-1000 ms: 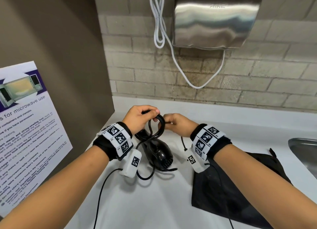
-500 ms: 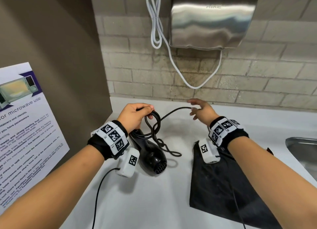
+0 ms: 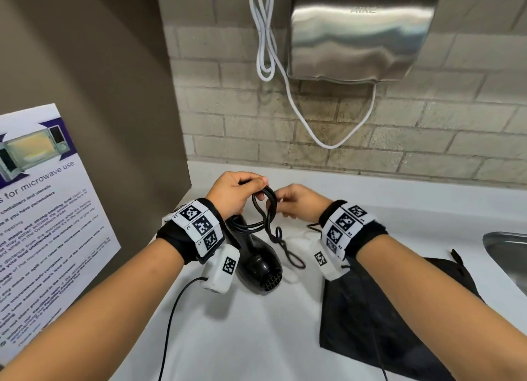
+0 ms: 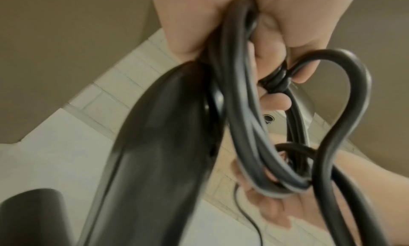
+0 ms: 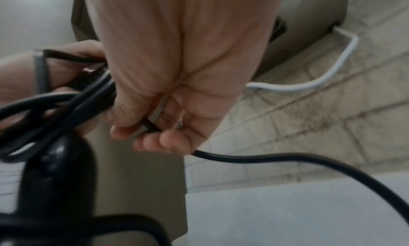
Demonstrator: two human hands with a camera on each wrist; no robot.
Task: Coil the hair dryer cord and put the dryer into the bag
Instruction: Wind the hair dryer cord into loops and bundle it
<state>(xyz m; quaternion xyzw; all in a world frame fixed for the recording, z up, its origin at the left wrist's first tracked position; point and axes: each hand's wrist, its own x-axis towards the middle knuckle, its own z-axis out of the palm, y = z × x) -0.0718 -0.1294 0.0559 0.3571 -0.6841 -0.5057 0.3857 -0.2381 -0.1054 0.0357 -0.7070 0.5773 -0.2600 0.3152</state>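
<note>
Coiling is under way: my left hand [image 3: 238,194] has its fingers curled round a bundle of black cord [image 3: 266,206] loops, held above the handle end of the black hair dryer [image 3: 256,255], which lies on the white counter [image 3: 256,338] just below and between my wrists, its grille end toward me. From the left wrist camera the fingers [image 4: 274,102] are wrapped round several gathered strands, with one larger loop standing free to the side. My right hand [image 3: 298,205] sits just beside the left, nearly touching it, and pinches a single run of cord between thumb and fingertips [image 5: 168,141]; from there the loose cord trails down past my right wrist onto the counter. The black bag [image 3: 399,318] lies flat under my right forearm, close to the dryer; I cannot tell which way its opening faces. A steel sink edge [image 3: 507,255] shows beyond the bag on my right. I judge the cord to be rubbery and springy, apt to uncoil if my grip slackens, so the bundle is best clamped where the strands cross. The dryer looks like hard, smooth plastic, light enough for one hand, and best taken by its handle. The bag looks soft and limp, so it will likely need one hand to hold its mouth open.
</note>
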